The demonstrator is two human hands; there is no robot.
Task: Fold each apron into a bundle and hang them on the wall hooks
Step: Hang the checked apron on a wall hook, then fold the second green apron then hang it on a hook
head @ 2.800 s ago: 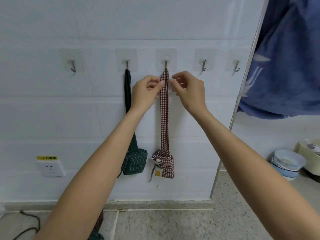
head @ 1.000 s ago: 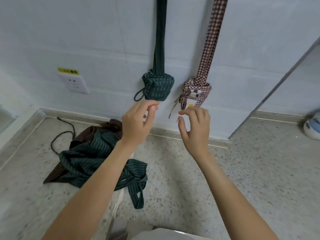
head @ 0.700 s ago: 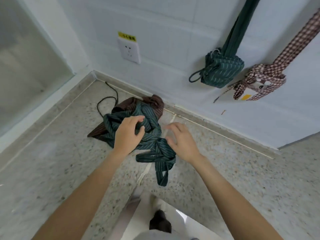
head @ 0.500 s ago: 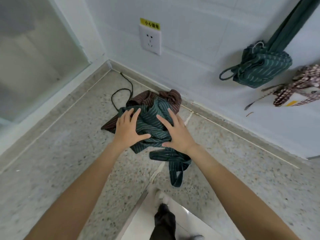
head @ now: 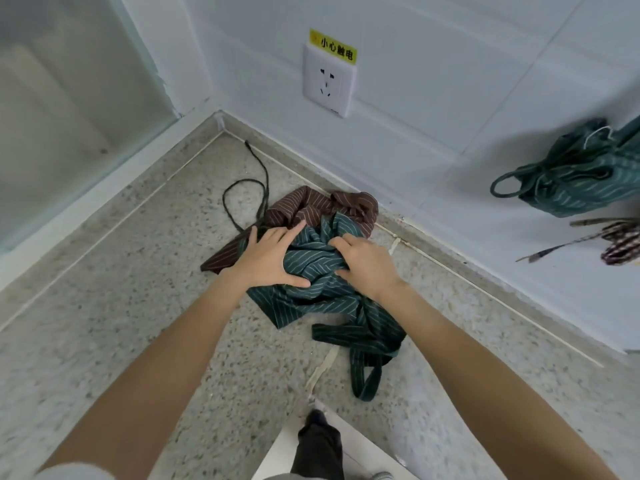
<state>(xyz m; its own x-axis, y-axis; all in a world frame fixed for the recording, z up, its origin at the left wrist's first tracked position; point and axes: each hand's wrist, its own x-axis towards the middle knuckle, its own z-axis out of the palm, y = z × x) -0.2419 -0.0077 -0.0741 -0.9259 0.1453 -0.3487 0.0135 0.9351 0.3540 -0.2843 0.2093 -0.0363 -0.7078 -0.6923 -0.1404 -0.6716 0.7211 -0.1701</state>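
Both hands have dropped from the wall down onto the pile on the floor since a few seconds back, when they were fussing with the checked strap up at a hook. Right hand has its fingers curled in, bunching a fold of the green striped apron; left hand lies flat on it, fingers straight and spread, just pressing. So I'd say this is the grab-the-next-one step, nothing folded yet. Next move probably calls for lifting the green one clear of the brown striped apron tangled under it at 12 o'clock, then shaking it flat. Green one looks crumpled, thin pale stripes, its strap loop trailing toward 5 o'clock. Brown one's dark cord loops off at 10 o'clock. Over at 3 o'clock, a green bundle and a checked bundle already hang against the wall.
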